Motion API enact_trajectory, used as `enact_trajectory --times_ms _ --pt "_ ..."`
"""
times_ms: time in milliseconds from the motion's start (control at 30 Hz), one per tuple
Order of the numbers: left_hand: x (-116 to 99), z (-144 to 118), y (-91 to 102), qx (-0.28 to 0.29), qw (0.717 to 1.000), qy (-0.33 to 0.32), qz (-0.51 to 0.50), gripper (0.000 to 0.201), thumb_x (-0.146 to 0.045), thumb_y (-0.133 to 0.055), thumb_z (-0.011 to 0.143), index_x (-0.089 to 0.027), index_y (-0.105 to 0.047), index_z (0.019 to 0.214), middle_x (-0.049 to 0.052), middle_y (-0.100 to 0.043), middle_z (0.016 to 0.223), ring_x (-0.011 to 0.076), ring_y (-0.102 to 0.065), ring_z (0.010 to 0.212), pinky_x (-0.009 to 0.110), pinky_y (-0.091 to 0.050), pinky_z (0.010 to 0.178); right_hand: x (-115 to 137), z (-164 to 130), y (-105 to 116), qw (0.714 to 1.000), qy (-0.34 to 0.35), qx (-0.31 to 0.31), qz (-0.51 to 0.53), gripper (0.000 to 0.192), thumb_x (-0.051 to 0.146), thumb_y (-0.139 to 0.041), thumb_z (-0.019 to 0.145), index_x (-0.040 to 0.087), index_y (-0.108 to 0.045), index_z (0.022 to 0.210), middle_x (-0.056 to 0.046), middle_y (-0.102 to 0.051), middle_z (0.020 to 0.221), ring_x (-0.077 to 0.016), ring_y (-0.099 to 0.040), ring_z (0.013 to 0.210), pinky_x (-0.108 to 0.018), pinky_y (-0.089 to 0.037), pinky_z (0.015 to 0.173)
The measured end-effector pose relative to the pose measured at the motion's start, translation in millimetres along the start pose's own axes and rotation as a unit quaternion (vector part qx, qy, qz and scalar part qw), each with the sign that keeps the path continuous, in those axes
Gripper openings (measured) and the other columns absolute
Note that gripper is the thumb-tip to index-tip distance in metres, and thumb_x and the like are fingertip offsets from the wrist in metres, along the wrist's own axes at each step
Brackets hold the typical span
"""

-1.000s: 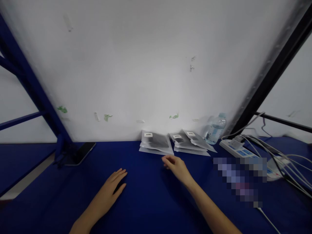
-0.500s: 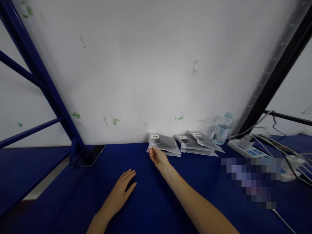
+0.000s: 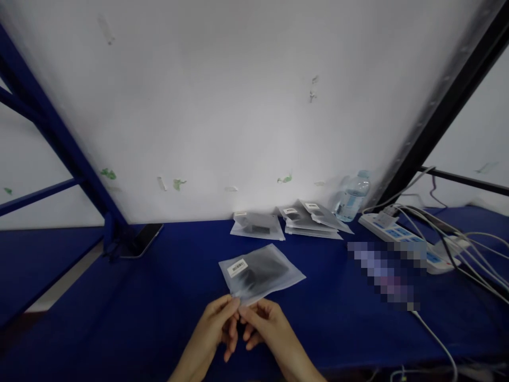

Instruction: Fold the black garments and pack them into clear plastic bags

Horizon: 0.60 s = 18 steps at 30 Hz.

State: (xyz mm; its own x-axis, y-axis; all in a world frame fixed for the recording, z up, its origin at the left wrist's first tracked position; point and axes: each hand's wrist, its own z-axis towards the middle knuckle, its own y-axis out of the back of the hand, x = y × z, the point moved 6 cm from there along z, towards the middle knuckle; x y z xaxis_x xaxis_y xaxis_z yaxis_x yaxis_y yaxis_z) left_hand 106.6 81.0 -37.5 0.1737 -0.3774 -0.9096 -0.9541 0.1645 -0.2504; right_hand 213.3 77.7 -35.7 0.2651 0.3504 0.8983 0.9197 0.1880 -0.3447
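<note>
A frosted zip bag with a white barcode label is held over the blue table, a dark item showing through its plastic. My left hand pinches the near corner of the bag between thumb and finger. Right beside it, my right hand pinches the same near edge, the two thumbs almost touching. Beyond the held bag lies another frosted bag with a dark item inside. To its right, several more labelled bags overlap in a pile against the wall.
A water bottle stands by the wall at the right. Next to it are a power strip and tangled white cables. A phone lies at the left near the blue frame post. A pixelated patch hides something at the right.
My right hand has drawn one bag from the left stack back toward me. My left hand, flat on the table before, has come over and now grips the bag too. The view has shifted slightly.
</note>
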Motion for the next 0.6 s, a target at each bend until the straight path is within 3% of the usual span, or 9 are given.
enact_trajectory --times_ms 300,467,600 --pt "2 -11 -2.5 -0.025 0.999 -0.026 -0.011 0.045 -0.058 -0.068 0.07 -0.017 -0.053 0.059 -0.009 -0.037 0.038 0.0073 -0.04 0.026 0.016 -0.031 0.025 -1 -10 -8 0.999 -0.018 -0.01 0.039 0.039 0.05 -0.073 0.069 0.013 -0.062 0.07 0.001 -0.059 0.059 -0.0081 -0.055 0.045 -0.018 -0.047 0.038" --pt "4 -30 17.5 -0.09 0.995 -0.035 -0.033 0.045 -0.055 -0.07 0.073 -0.019 -0.049 0.056 -0.009 -0.032 0.037 0.0074 -0.036 0.029 0.016 -0.03 0.027 13 -10 41 0.991 -0.012 -0.125 0.051 0.032 0.042 -0.075 0.063 0.016 -0.057 0.065 0.004 -0.056 0.056 -0.0069 -0.052 0.04 -0.017 -0.043 0.034" --pt "8 -43 28.6 -0.078 0.996 -0.011 -0.049 0.047 -0.053 -0.067 0.077 -0.02 -0.046 0.052 -0.007 -0.034 0.036 0.0064 -0.033 0.029 0.016 -0.029 0.029 34 -12 81 0.985 0.012 -0.169 0.021 0.028 0.038 -0.073 0.065 0.016 -0.056 0.063 0.003 -0.056 0.056 -0.0077 -0.055 0.043 -0.017 -0.044 0.036"
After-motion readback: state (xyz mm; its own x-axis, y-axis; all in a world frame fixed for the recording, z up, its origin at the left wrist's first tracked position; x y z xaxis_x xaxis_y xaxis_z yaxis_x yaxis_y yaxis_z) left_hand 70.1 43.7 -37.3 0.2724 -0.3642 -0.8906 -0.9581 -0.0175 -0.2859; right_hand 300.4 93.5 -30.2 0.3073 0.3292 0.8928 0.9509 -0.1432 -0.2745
